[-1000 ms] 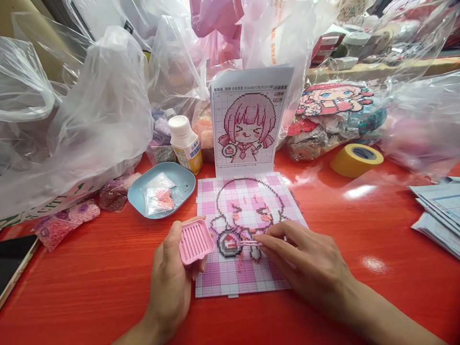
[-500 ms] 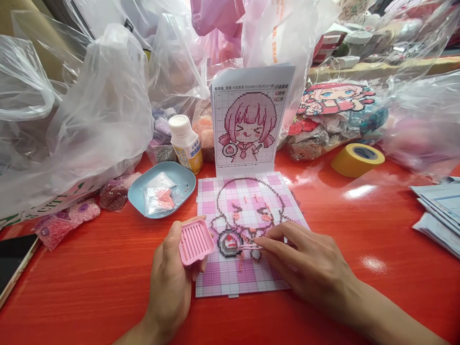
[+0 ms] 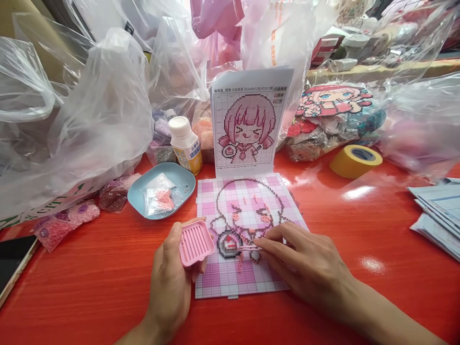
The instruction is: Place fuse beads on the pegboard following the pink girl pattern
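A small pink ridged tray (image 3: 196,243), with some beads along its left side, is held tilted in my left hand (image 3: 171,273). My right hand (image 3: 305,261) pinches pink tweezers (image 3: 250,247), their tips over the pegboard beside the round cake shape. The pink-and-white checked pegboard (image 3: 214,282) lies on the red table and bears a beaded outline of a head, a face and a round cake. Behind it stands a printed pattern sheet (image 3: 247,129) showing a pink-haired character. The bead, if any, between the tweezer tips is too small to tell.
Left of the board are a blue dish (image 3: 138,194) with a small bead bag and a white-capped bottle (image 3: 187,146). Yellow tape (image 3: 355,161) and papers (image 3: 438,215) lie to the right. Plastic bags (image 3: 100,105) crowd the back; a phone (image 3: 14,258) lies far left.
The camera view has shifted very slightly. Both hands keep nearly the same places, with the tray and tweezers still held.
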Motion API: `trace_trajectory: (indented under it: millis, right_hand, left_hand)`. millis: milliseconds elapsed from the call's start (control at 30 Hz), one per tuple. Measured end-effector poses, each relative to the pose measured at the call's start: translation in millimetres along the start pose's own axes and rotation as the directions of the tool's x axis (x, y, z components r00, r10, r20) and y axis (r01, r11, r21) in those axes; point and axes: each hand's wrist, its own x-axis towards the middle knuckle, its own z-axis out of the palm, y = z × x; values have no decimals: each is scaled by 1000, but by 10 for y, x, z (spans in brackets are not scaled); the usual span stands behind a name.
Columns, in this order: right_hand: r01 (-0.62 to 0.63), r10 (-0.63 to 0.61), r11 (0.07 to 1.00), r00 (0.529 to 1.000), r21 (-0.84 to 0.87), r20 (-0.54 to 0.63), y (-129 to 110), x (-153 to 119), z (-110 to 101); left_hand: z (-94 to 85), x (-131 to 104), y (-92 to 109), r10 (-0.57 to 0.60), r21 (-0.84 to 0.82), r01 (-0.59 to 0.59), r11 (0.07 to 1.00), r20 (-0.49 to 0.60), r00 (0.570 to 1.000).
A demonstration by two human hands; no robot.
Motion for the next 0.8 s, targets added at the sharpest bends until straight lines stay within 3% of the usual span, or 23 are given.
trace_trajectory:
  millis: [800]
  right_hand:
    - [28,-27,999,1000,36,-12,-26,-14,21]
  left_hand:
    - [13,3,6,22,35,-22,999,6,1000]
